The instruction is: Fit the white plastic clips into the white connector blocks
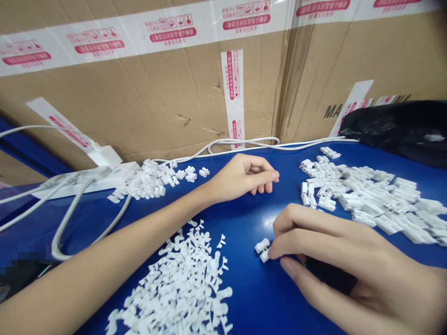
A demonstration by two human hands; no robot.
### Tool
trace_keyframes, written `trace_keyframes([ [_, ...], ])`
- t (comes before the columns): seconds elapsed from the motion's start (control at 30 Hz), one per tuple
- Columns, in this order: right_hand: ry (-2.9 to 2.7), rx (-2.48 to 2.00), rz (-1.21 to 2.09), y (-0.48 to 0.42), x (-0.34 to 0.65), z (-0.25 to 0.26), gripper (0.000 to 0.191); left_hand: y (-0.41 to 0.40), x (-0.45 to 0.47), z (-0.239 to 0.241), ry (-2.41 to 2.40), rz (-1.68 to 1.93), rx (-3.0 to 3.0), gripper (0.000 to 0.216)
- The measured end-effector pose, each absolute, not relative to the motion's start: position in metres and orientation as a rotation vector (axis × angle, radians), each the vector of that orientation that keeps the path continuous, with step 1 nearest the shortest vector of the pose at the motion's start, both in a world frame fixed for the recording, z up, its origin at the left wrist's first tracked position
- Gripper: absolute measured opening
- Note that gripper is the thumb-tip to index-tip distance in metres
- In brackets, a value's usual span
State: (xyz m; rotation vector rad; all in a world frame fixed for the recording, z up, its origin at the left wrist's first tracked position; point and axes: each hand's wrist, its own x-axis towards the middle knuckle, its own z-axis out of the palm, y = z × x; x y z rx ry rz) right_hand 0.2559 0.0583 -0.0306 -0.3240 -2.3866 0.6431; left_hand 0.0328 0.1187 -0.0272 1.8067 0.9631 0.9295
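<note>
My right hand (335,260) rests low on the blue table (251,298), its fingertips pinching a small white plastic piece (262,246) against the surface. My left hand (244,179) lies further back with its fingers curled loosely; I see nothing in it. A heap of small white lever-shaped parts (185,288) lies under my left forearm. A big pile of white rectangular blocks (370,200) spreads out to the right of both hands. A smaller pile of assembled white pieces (153,179) sits at the back left.
Cardboard boxes with red-printed tape (195,93) wall off the back of the table. A white power strip (101,179) with white cables (70,218) sits at the left. A black plastic bag (401,130) lies at the back right.
</note>
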Motion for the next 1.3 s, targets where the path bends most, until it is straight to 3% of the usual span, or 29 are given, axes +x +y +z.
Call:
trace_keyframes([
  [0.13,-2.388,-0.322,0.648,0.059,0.255,-0.035,0.022,0.118,0.033,-0.027,0.963,0.928,1.812,0.019],
  [0.5,-2.455,-0.255,0.619,0.060,0.255,-0.024,0.024,0.119,0.033,-0.027,0.958,0.928,1.819,0.019],
  [0.83,-2.522,-0.380,0.206,0.062,0.255,-0.032,0.029,0.118,0.033,-0.025,0.936,0.932,1.814,0.023],
  [1.3,-2.533,-0.666,-0.050,0.080,0.254,-0.039,0.038,0.108,0.034,-0.020,0.926,0.893,1.957,0.033],
])
